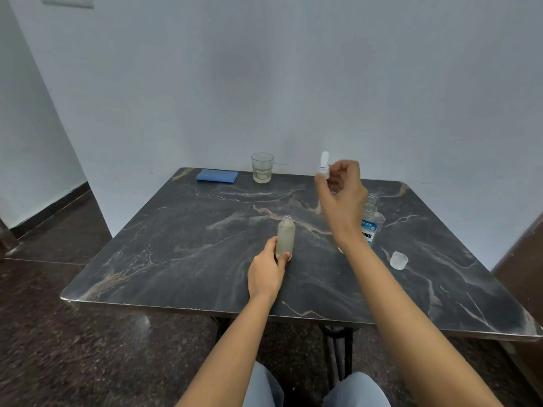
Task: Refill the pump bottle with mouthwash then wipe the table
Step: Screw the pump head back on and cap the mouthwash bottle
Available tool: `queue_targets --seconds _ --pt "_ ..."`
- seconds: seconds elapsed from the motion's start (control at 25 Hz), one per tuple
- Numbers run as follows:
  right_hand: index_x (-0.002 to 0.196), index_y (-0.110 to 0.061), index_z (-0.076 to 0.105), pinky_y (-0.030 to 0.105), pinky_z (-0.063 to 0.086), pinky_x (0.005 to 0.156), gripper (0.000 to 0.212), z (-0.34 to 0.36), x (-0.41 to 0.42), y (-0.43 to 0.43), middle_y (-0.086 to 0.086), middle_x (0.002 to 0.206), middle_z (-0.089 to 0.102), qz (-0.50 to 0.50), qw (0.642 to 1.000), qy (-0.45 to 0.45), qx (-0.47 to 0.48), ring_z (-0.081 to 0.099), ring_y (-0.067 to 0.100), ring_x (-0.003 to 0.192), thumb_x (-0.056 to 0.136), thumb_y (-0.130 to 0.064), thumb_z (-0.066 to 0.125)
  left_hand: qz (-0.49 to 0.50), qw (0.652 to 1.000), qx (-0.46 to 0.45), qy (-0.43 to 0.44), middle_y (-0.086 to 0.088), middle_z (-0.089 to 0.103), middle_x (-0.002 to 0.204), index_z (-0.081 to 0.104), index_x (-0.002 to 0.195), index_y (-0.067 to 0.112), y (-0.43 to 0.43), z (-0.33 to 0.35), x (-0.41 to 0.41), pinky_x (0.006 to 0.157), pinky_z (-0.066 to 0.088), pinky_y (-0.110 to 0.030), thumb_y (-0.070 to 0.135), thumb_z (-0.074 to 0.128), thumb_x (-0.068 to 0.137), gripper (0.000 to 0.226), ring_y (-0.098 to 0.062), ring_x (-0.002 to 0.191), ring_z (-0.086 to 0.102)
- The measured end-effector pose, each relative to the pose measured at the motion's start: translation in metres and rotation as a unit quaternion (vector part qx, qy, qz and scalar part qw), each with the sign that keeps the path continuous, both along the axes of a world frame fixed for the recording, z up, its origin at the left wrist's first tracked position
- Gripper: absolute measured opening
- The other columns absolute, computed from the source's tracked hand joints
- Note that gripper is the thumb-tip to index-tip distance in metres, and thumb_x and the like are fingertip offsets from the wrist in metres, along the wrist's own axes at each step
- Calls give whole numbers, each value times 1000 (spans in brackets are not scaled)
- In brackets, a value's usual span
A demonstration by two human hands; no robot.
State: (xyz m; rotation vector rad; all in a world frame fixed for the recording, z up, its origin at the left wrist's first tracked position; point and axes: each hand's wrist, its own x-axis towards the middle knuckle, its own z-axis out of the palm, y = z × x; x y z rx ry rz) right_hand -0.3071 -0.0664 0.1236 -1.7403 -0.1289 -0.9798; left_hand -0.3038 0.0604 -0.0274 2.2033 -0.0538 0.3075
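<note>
L hand (266, 270) grips frosted pump bottle (285, 237), upright, neck open | R hand (342, 195) pinches pump head (323, 164) up high, right of & beyond neck | R nearer mouthwash bottle (370, 223)

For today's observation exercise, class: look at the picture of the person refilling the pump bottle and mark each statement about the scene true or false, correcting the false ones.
1. The left hand grips the small frosted bottle standing on the table. True.
2. The pump top is screwed onto the small bottle. False: the right hand holds it raised above the table; the bottle's neck is open.
3. The blue cloth lies at the far edge, left of the glass. True.
4. The mouthwash bottle is capped. False: its cap sits on the table nearby.
</note>
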Motion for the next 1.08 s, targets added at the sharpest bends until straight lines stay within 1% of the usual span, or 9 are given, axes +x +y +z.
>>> queue_targets --seconds 0.08,0.16,0.28,0.4,0.6,0.72,0.84,0.96,1.08 --pt "112 -12 48 18 54 77 29 4 -3 10 3 98 68 61 998 -11 18 67 11 87 89 -16 65 -1 1000 0 2 2 69 114 47 133 27 0 0 0 82 52 -37 39 54 95 40 -20 101 65" --pt "118 -12 49 16 54 79 33 -4 -1 16 5 102 69 78 997 -1 -16 68 11 90 89 -15 64 -2 1000 3 3 1 69 114 47 133 27 0 0 0 82 51 -38 39 54 95 40 -21 101 65" --pt "118 -8 53 11 52 80 31 -15 2 18 6 105 68 85 995 12 -42 67 11 93 90 -15 63 0 1000 4 1 0 68 115 47 133 26 0 1 0 82 51 -37 39 54 95 41 -22 102 64" --pt "117 -9 54 10 51 80 28 -24 9 17 4 107 67 88 993 47 -63 66 11 94 91 -17 63 -1 1000 4 0 1 69 115 47 133 27 0 1 0 81 51 -38 38 54 95 40 -22 102 64" --pt "115 -11 56 24 53 89 28 -42 22 14 2 109 68 123 974 145 -121 65 10 99 89 -18 64 0 1000 6 -7 1 69 112 48 132 25 0 0 0 79 51 -36 36 55 95 40 -21 99 65" --pt "115 -15 56 26 48 96 28 -44 26 11 0 115 68 144 957 196 -159 62 9 107 88 -17 64 -1 1000 5 -5 2 69 111 47 133 26 0 0 1 81 51 -36 35 55 95 40 -18 99 65" --pt "112 -17 56 25 45 95 25 -45 28 9 -4 115 68 159 951 207 -168 60 6 108 88 -17 63 -4 1000 4 -3 3 69 112 47 133 27 0 -1 1 83 52 -37 36 55 94 40 -17 100 65" --pt "113 -16 55 29 46 95 26 -45 30 8 -2 117 66 161 948 220 -163 60 10 109 88 -16 63 -3 1000 7 -2 3 69 112 46 134 26 0 -1 2 83 52 -37 37 55 94 42 -17 99 65" --pt "113 -15 54 30 46 94 26 -46 30 5 -2 116 66 162 946 228 -164 58 9 107 88 -14 62 -3 1000 7 -5 3 69 111 46 134 26 0 -1 2 82 53 -38 37 55 94 42 -17 99 65"
